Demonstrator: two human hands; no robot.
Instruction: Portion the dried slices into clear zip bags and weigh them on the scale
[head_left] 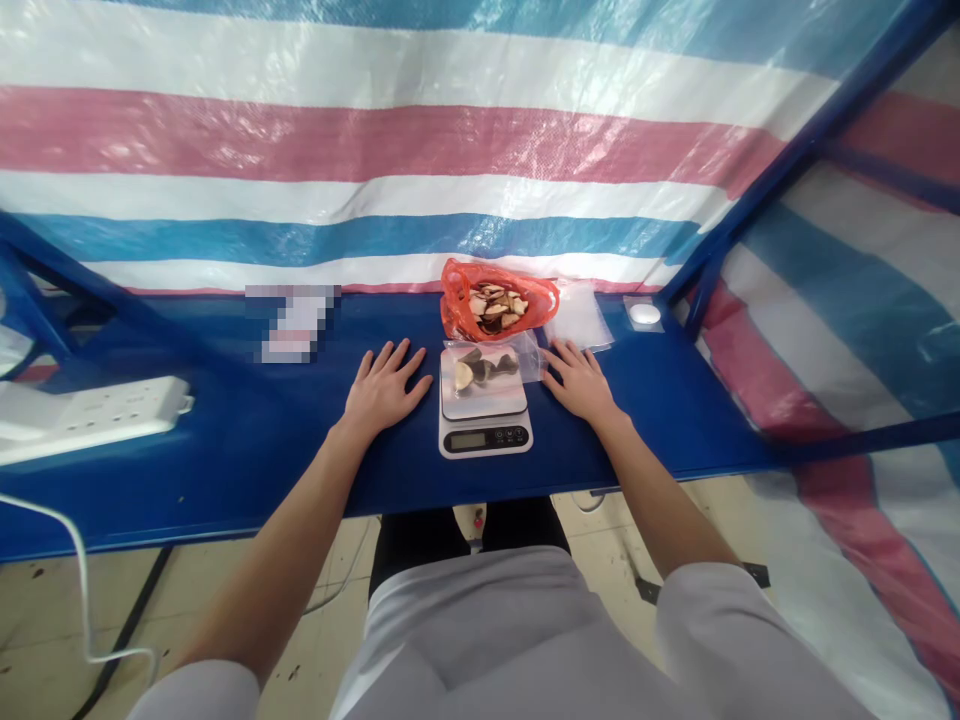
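Observation:
My left hand (384, 390) lies flat and open on the blue tabletop (240, 440), just left of a white digital kitchen scale (485, 438). My right hand (577, 380) rests open on the right side of the scale, its fingertips at or very near a corner of the clear plastic bag (480, 370) on the weighing plate. That bag holds a few dark and cream chunks. Behind the scale, an orange-red plastic bag (465, 300) lies open, full of similar brown-and-cream pieces (495, 308). Neither hand holds anything.
A flat clear plastic bag (577, 315) lies behind my right hand. A small round white object (644, 314) sits further right, and a pixelated item (292, 322) lies left. A white power strip (90, 420) sits at the left. Striped tarpaulin (375, 140) and blue metal framing (795, 170) surround the table.

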